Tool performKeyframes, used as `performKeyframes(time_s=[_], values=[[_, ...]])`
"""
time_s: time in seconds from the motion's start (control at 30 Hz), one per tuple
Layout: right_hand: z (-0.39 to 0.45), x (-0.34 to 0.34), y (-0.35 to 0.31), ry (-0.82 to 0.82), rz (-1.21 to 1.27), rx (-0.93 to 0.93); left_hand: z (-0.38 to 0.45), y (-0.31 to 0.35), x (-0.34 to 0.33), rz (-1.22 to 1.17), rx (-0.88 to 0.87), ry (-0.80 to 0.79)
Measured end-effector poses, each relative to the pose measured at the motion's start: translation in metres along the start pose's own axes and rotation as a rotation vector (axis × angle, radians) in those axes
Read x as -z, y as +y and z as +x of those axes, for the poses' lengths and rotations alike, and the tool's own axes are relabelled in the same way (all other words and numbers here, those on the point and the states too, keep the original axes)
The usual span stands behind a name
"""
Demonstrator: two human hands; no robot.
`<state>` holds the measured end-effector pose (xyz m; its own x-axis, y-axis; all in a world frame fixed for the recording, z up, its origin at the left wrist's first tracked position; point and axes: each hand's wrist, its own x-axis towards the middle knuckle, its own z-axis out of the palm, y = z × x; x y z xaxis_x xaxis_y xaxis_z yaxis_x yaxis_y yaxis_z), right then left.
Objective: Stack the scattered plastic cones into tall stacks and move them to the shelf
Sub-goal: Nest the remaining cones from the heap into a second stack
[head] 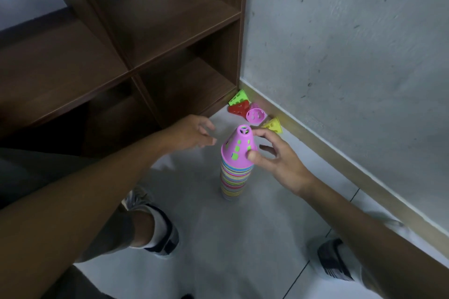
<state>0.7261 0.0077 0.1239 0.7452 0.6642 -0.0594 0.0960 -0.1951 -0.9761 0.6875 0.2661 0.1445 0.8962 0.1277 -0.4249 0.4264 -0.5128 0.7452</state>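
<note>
Head view: our right hand (pixel 274 158) touches the pink top cone (pixel 239 147) of the stack (pixel 234 177) on the floor, thumb at its rim; grip unclear. Left hand (pixel 192 135) spread, holding nothing. Loose cones (pixel 252 114) partly overlap beside the shelf (pixel 145 31). No readable writing.

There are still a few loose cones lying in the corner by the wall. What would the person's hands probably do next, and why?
Probably the left hand, open and holding nothing, reaches on to the loose pink cone, the nearest of those lying by the shelf. The right hand touches the top pink cone of the tall stack, as if steadying it, so the stack looks ready for another.
</note>
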Motion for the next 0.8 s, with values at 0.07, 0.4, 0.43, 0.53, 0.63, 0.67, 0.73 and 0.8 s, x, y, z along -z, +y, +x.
performKeyframes(time_s=[0.07, 0.4, 0.43, 0.53, 0.63, 0.67, 0.73, 0.8], values=[[0.002, 0.009, 0.004, 0.058, 0.046, 0.002, 0.010, 0.003, 0.004, 0.038, -0.001, -0.016], [0.058, 0.046, 0.057, 0.292, -0.025, -0.158, 0.072, -0.001, 0.000, 0.088, -0.037, 0.024], [0.067, 0.049, 0.063, 0.306, -0.034, -0.179, 0.078, -0.003, -0.004, 0.057, -0.031, 0.024], [0.092, 0.058, 0.087, 0.359, -0.110, -0.263, 0.097, -0.015, -0.014, 0.012, -0.013, 0.049], [0.111, 0.066, 0.113, 0.408, -0.198, -0.335, 0.115, -0.025, -0.023, 0.065, -0.019, 0.085], [0.115, 0.068, 0.120, 0.420, -0.246, -0.349, 0.121, -0.027, -0.025, 0.078, -0.022, 0.095], [0.122, 0.070, 0.134, 0.443, -0.318, -0.373, 0.133, -0.027, -0.029, 0.102, -0.025, 0.131], [0.127, 0.071, 0.146, 0.462, -0.349, -0.376, 0.147, -0.023, -0.032, 0.139, -0.039, 0.166]])
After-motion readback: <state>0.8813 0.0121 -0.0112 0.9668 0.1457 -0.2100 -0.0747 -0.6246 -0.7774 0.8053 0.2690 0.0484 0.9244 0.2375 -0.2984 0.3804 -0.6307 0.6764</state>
